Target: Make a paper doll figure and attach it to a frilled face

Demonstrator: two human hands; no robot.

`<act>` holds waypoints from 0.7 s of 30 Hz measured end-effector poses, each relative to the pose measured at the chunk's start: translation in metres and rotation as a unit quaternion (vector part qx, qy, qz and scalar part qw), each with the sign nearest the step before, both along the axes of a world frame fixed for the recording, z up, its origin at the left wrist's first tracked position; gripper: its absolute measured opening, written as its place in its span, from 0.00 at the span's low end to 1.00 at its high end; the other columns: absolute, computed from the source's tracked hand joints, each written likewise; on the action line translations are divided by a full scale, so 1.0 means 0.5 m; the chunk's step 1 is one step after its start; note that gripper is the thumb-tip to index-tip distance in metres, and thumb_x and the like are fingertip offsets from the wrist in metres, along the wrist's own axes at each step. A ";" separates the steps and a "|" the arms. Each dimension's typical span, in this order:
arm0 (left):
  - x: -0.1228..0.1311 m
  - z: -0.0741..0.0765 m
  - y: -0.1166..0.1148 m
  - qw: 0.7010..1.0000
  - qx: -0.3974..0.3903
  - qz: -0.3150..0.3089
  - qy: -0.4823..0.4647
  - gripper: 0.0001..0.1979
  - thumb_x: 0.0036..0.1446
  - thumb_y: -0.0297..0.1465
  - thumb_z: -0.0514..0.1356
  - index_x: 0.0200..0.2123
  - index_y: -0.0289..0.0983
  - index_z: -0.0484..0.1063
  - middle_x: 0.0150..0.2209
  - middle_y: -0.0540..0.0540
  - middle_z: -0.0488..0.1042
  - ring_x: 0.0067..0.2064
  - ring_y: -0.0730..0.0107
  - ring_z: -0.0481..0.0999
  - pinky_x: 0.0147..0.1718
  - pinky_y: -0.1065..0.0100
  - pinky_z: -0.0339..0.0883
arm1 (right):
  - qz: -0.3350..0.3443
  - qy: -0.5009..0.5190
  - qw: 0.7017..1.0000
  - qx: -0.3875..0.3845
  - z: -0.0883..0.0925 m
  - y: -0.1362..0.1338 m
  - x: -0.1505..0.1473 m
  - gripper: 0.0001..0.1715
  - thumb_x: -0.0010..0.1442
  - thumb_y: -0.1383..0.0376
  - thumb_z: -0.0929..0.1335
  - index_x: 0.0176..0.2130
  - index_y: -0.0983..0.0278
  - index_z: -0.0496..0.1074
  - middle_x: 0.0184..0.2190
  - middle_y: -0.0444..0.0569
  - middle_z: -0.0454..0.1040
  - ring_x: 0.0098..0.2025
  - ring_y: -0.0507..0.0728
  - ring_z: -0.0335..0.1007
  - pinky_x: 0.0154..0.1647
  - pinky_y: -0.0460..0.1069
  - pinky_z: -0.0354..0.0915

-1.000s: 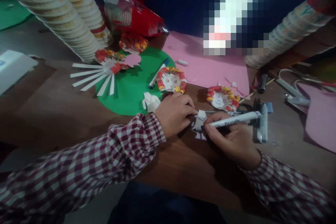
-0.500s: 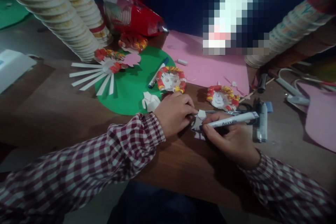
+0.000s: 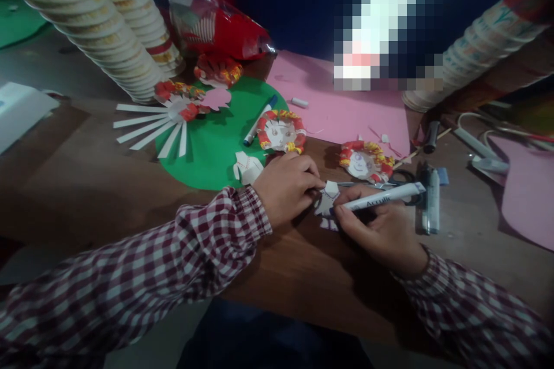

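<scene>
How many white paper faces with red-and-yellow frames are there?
2: one face by the right edge of the round green sheet, the other face beyond the white marker in the right hand. Others may be hidden.

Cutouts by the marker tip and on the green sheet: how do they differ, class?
The first cutout lies on the wooden table; the second cutout on the green sheet. The first has purple lines, the second reddish ones. The right hand holds a marker at the first; no marker touches the second. Both are white.
</scene>
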State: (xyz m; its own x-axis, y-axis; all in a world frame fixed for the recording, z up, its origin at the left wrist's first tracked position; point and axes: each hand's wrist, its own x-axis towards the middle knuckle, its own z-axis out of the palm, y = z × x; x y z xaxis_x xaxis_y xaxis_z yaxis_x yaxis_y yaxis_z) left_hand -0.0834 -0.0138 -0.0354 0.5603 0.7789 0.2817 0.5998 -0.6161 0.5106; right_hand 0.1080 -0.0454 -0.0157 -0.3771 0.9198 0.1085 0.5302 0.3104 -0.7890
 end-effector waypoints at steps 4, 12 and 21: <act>0.000 -0.001 0.000 1.000 0.006 -0.002 -0.002 0.08 0.52 0.26 0.59 0.36 0.39 0.77 0.37 0.46 0.73 0.40 0.65 0.69 0.42 0.61 0.62 | 0.001 -0.011 1.000 0.005 0.002 0.000 0.001 0.04 0.54 0.69 0.67 0.28 0.63 0.70 0.20 0.42 0.72 0.21 0.50 0.65 0.21 0.44 0.60; -0.001 -0.001 0.001 1.000 0.007 -0.004 -0.004 0.09 0.52 0.26 0.59 0.36 0.38 0.77 0.37 0.46 0.73 0.41 0.65 0.69 0.42 0.61 0.62 | -0.005 -0.012 1.000 0.003 0.001 0.000 0.002 0.04 0.53 0.69 0.67 0.27 0.63 0.69 0.20 0.41 0.71 0.22 0.50 0.65 0.23 0.43 0.61; -0.001 -0.005 0.002 1.000 0.012 -0.004 -0.008 0.08 0.53 0.26 0.59 0.36 0.38 0.77 0.37 0.46 0.73 0.41 0.65 0.69 0.42 0.61 0.62 | -0.006 -0.019 1.000 -0.004 0.004 0.001 0.001 0.04 0.53 0.69 0.66 0.27 0.63 0.68 0.19 0.42 0.71 0.22 0.51 0.65 0.22 0.44 0.61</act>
